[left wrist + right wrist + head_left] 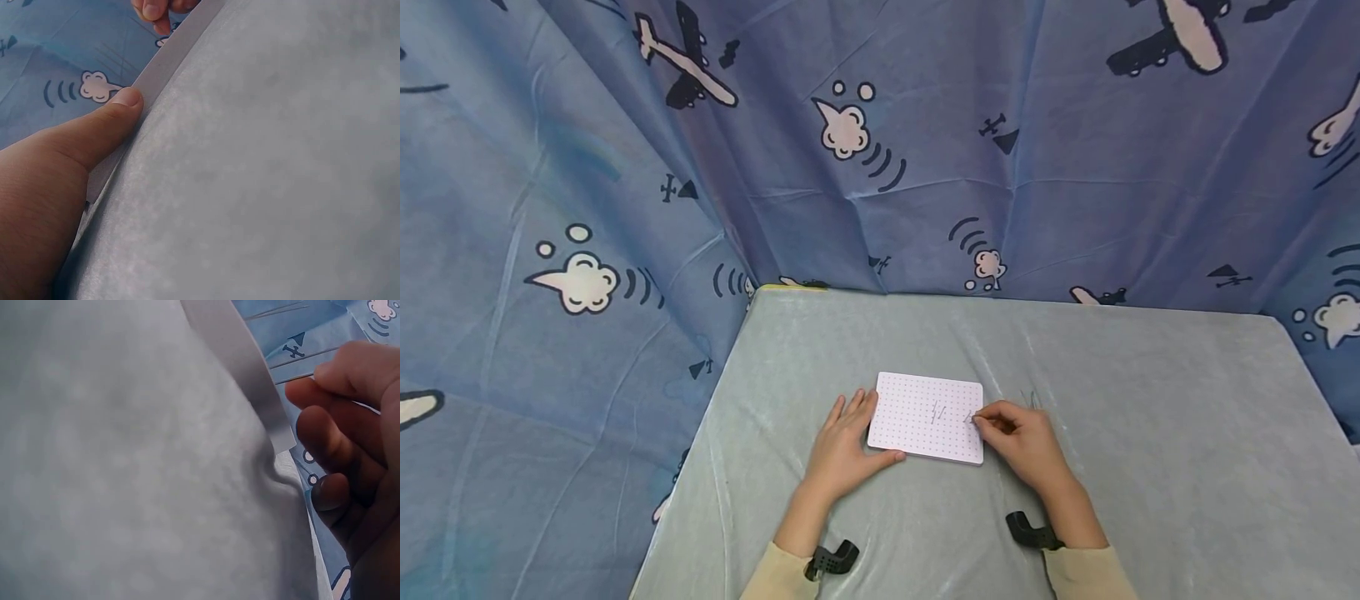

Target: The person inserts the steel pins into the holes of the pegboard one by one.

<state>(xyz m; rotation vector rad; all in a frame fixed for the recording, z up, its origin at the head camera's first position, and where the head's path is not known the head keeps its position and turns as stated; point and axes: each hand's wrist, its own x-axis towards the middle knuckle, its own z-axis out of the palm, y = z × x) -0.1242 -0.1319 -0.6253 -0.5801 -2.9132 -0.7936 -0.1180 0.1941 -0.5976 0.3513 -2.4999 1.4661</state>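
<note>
Handling of thin pins over a perforated board. The board (901, 412) is laid flat on the table (1187, 442), between the two hands. It is steadied by the left hand (844, 447): the fingers are extended along its left side, and the thumb is rested against its near edge. By the right hand (1024, 437), a pin (294, 379) is pinched between thumb and forefinger above the board's right side; whether its tip is touching the board cannot be told. Other pins (935, 412) are stood in the board, right of its middle. Loose pins (1032, 400) are seen on the table just beyond the right hand. Behind the table, a blue curtain (925, 217) printed with aeroplanes and clouds is hung.
</note>
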